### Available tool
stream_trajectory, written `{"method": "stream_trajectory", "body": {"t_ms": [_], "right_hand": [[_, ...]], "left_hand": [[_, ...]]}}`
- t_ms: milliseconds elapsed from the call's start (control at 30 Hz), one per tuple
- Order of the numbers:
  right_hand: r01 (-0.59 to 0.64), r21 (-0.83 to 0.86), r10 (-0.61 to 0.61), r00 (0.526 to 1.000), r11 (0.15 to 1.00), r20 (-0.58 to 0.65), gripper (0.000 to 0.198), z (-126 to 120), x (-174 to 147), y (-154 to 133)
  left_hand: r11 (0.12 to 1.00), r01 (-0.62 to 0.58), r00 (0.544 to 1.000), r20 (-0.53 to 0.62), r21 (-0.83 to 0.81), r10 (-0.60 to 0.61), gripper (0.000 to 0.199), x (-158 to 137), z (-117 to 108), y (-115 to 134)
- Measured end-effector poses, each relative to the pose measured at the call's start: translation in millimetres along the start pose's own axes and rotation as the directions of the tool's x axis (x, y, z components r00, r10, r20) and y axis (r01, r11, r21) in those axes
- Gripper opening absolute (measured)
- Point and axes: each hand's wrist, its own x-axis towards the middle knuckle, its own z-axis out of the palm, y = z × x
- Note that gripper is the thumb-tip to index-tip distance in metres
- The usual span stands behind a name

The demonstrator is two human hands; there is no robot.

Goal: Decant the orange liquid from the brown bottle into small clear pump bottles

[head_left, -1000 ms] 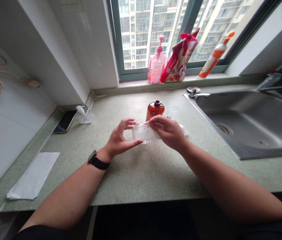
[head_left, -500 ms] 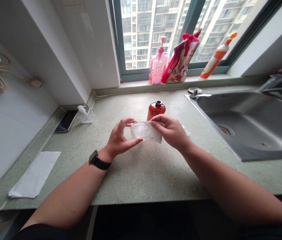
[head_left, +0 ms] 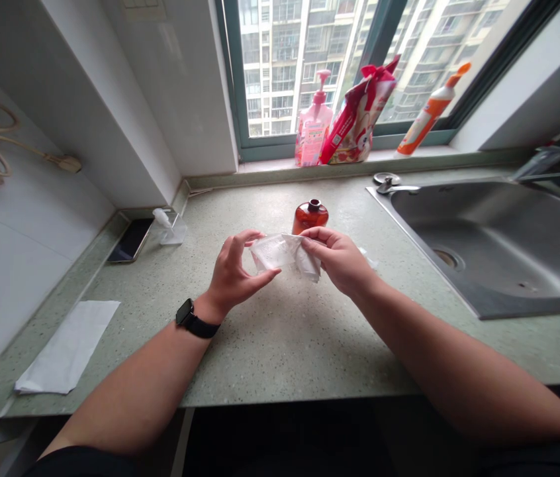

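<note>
Between the thumb and fingers of my left hand (head_left: 233, 271) is a clear, see-through plastic container (head_left: 269, 253); its exact kind is hard to make out. My right hand (head_left: 342, 260) pinches a thin white tissue (head_left: 308, 262), which lies against the container's right side and hangs below my fingers. Just behind both hands, an amber bottle (head_left: 311, 216) with an uncapped neck stands on the counter, its lower part hidden by them. Left of my hands is a small clear piece with a white pump head (head_left: 169, 226).
A phone (head_left: 131, 240) and a folded white paper towel (head_left: 69, 348) lie on the speckled counter (head_left: 280, 358) at left. The steel sink (head_left: 503, 245) is at right. A pink pump bottle (head_left: 314, 132), a red bag (head_left: 359, 122) and an orange-white bottle (head_left: 429, 116) stand on the sill.
The container and tissue have risen slightly and tilted. The tissue has bunched up more under my right fingers. My left hand has shifted a little to the left.
</note>
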Motion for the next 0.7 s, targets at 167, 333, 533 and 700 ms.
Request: {"method": "stream_trajectory", "body": {"t_ms": [167,333,533,700], "right_hand": [[-0.027,0.016,0.027,0.999,1.0,0.027,0.035,-2,0,-2],[-0.006,0.002,0.006,0.997,1.0,0.071,0.031,-5,-1,-7],[-0.075,-0.109,0.103,0.953,0.991,0.284,0.035,-9,-5,-13],[-0.124,-0.339,0.312,0.75,0.932,0.583,0.03,-10,-9,-16]], "left_hand": [[0.997,0.074,0.994,-0.077,0.013,-0.073,0.079,2,-2,-6],[0.986,0.158,0.974,-0.157,-0.056,-0.165,0.077,5,-4,-12],[0.957,0.257,0.942,-0.188,-0.134,-0.279,0.073,7,-2,-13],[0.947,0.277,0.932,-0.192,-0.165,-0.306,0.073,6,1,-13]]}}
